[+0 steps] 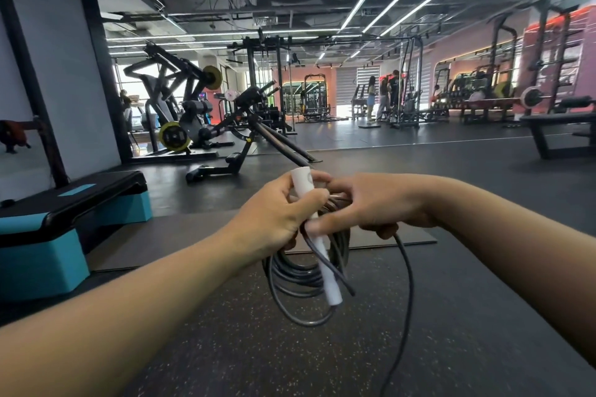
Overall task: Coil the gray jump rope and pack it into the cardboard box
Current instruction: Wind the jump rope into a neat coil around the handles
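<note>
Gray jump rope [301, 271] is bunched into several loops, hanging in the air at centre frame between both hands, above the dark speckled floor [258, 348]. White handle [317, 235] runs tilted through the bundle, top end sticking up past the fingers, bottom end poking out below the loops. One loose strand [408, 293] drops from the right side in a long arc and exits the near edge of frame.

Left hand [274, 219]: closed round the handle and the top of the coil, thumb pressed across the handle. Right hand [371, 203]: fingers curled shut on the rope next to the handle, loose strand coming out from under it. Hands touch at the fingertips.

Left: teal and black aerobic step [64, 213] on the floor. Just beyond the hands: a dark mat [387, 235]. Far: weight machines [180, 100], racks, a few people standing. Cardboard box not visible in frame.
</note>
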The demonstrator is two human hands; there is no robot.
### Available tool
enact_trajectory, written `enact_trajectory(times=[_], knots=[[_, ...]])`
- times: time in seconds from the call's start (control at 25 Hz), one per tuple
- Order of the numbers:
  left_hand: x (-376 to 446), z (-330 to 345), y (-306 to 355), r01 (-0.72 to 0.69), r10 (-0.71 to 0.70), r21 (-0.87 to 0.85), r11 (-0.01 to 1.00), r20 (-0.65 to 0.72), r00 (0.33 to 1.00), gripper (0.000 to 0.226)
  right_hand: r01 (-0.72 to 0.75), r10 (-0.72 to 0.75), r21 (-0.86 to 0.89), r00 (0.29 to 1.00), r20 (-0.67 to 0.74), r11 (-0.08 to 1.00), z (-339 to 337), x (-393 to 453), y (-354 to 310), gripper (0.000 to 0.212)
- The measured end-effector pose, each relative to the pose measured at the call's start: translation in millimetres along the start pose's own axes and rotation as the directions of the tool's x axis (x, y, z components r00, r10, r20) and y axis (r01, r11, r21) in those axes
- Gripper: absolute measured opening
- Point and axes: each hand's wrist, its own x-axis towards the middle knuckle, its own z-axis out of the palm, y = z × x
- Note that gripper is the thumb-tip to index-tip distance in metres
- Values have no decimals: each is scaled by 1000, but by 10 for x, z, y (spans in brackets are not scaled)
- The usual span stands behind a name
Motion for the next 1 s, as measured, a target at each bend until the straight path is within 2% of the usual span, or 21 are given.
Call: enact_trajectory(times=[0.08, 0.2, 0.32, 0.36, 0.44, 0.56, 0.68, 0.76, 0.84, 0.92, 1.0], knots=[[-30, -29, -33, 54, -53, -85, 995, 13, 999, 21, -31, 31, 15, 999, -33, 999, -131, -83, 57, 49], [-45, -102, -59, 218, -209, -196, 956, 68, 976, 28, -68, 57, -90, 991, -118, 994, -310, -142, 209, 46], [-51, -241, -26, 305, -300, -363, 881, 70, 951, 29, -58, 61, 18, 952, -299, 998, -384, -151, 514, 52], [-37, -279, -37, 281, -315, -485, 828, 12, 949, 28, -28, 65, 104, 927, -369, 994, -367, -154, 640, 52], [21, -313, -77, 120, -325, -735, 668, -142, 935, 25, 76, 75, 316, 895, -439, 946, -280, -132, 867, 45], [134, -225, -95, -98, -401, -883, 459, -305, 864, 23, 186, 18, 564, 942, -336, 805, 38, -3, 949, 20], [237, 24, 5, -166, -505, -938, 306, -307, 807, 26, 240, -100, 653, 965, -244, 718, 450, 180, 734, 54], [273, 230, 33, -115, -532, -936, 332, -286, 797, 31, 363, -158, 732, 928, -336, 577, 655, 322, 470, 61], [288, 384, 25, -32, -561, -922, 385, -261, 786, 45, 460, -56, 768, 871, -489, 446, 739, 425, 198, 56], [302, 442, 7, -33, -569, -934, 357, -245, 785, 47, 497, 100, 778, 816, -570, 385, 744, 463, 42, 43], [280, 431, 51, -45, -531, -940, 337, -230, 816, 46, 505, 177, 782, 787, -591, 365, 711, 427, -10, 40]])
